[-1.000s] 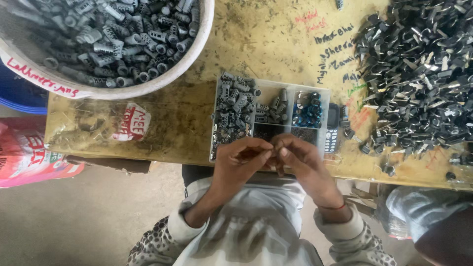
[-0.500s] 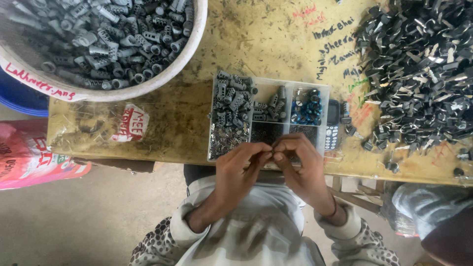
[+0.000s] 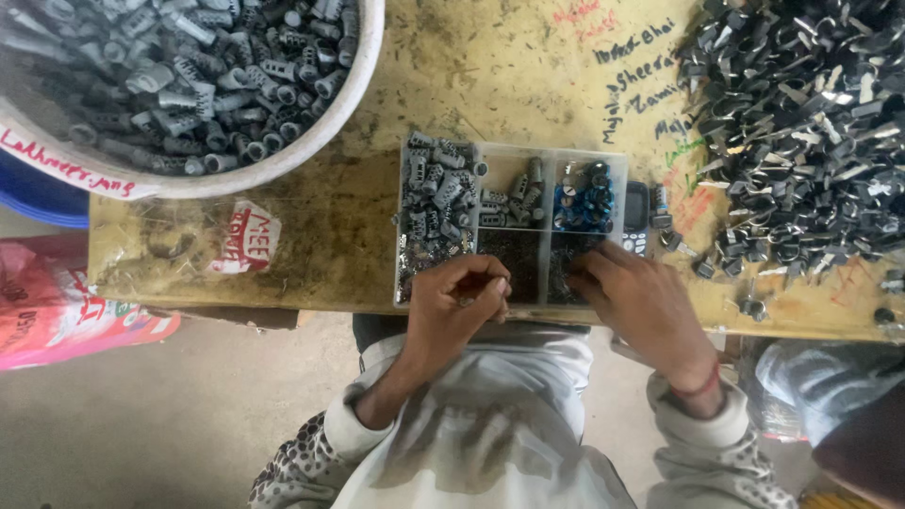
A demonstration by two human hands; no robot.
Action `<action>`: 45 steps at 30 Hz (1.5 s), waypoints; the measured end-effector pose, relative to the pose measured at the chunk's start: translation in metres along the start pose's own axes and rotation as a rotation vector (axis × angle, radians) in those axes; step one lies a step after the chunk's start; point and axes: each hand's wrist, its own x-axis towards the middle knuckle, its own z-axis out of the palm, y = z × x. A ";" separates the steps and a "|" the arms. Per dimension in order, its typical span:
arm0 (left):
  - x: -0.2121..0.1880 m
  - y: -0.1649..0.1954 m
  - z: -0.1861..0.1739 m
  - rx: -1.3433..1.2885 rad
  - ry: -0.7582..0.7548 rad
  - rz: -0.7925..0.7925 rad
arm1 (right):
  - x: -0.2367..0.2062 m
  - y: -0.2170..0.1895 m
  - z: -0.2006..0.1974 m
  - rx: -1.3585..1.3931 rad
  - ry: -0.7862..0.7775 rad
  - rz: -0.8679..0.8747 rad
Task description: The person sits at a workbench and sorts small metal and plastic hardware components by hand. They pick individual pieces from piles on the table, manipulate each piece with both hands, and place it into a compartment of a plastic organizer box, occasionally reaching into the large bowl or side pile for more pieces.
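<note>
A clear compartment box (image 3: 514, 155) lies on the yellowed worktable (image 3: 490, 66), holding grey cylinders at the left, a few more in the middle, blue-capped parts at the right and fine dark bits in the two near cells. My left hand (image 3: 460, 306) is curled at the box's near edge, pinching a small grey part (image 3: 468, 300). My right hand (image 3: 639, 297) rests over the near right cell, fingertips down in the dark bits; what they hold is hidden.
A big white tub (image 3: 179, 85) full of grey cylinders sits at the back left over a blue bin (image 3: 38, 193). A heap of dark metal clips (image 3: 811, 123) covers the right. A small phone (image 3: 636, 217) lies beside the box. A pink bag (image 3: 57, 302) lies on the floor.
My hands were together in front of the box, working one small part. They have separated: the right hand has moved right into the near right cell, the left stays curled.
</note>
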 end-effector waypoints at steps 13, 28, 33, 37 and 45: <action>-0.001 0.003 -0.002 0.017 -0.044 -0.057 | 0.001 -0.001 0.008 0.054 0.170 0.085; -0.009 0.009 0.017 0.080 -0.043 0.028 | -0.022 -0.011 0.025 1.129 0.093 -0.080; -0.009 0.001 0.015 -0.255 -0.068 -0.133 | -0.023 -0.016 0.031 0.919 0.180 -0.001; -0.006 -0.003 0.008 -0.210 -0.051 -0.112 | -0.026 0.009 0.019 0.596 0.352 0.091; -0.006 -0.003 0.011 -0.116 -0.148 -0.155 | -0.033 -0.006 0.033 0.985 0.207 0.032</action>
